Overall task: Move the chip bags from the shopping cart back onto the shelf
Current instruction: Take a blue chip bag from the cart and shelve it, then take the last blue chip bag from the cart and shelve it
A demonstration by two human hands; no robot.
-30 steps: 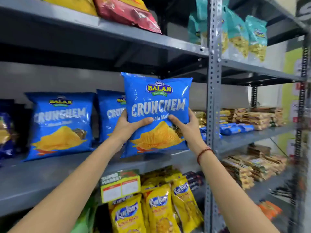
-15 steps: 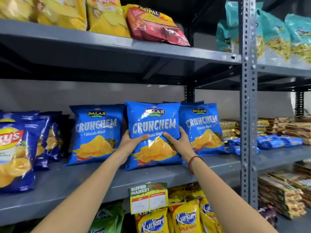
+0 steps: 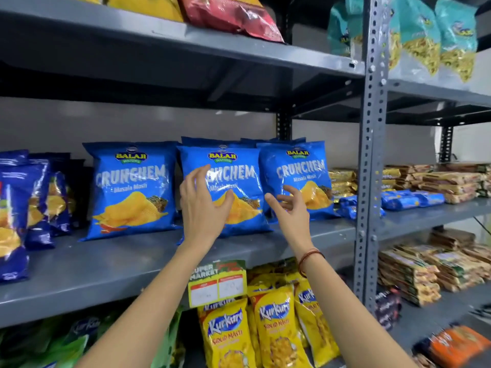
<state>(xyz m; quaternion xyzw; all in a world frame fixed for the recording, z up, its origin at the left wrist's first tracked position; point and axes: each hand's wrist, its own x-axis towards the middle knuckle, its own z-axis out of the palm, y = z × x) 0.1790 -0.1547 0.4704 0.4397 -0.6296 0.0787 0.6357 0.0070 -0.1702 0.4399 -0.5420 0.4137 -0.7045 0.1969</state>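
Three blue Crunchem chip bags stand upright in a row on the grey middle shelf (image 3: pixel 111 266): a left bag (image 3: pixel 130 189), a middle bag (image 3: pixel 239 187) and a right bag (image 3: pixel 300 176). More blue bags stand behind the middle and right ones. My left hand (image 3: pixel 202 205) hovers in front of the middle bag's lower left, fingers spread, holding nothing. My right hand (image 3: pixel 289 211), with a red thread on its wrist, is open between the middle and right bags. The shopping cart is out of view.
A grey perforated upright post (image 3: pixel 372 155) borders the shelf on the right. Yellow Kurkure bags (image 3: pixel 276 328) and a price tag (image 3: pixel 216 284) sit below. Dark blue chip bags (image 3: pixel 16 208) stand at the left. Red and yellow bags lie on the upper shelf.
Both hands have let go of the middle Crunchem bag, which now stands on the shelf. The fingers have opened and drawn slightly back from it.
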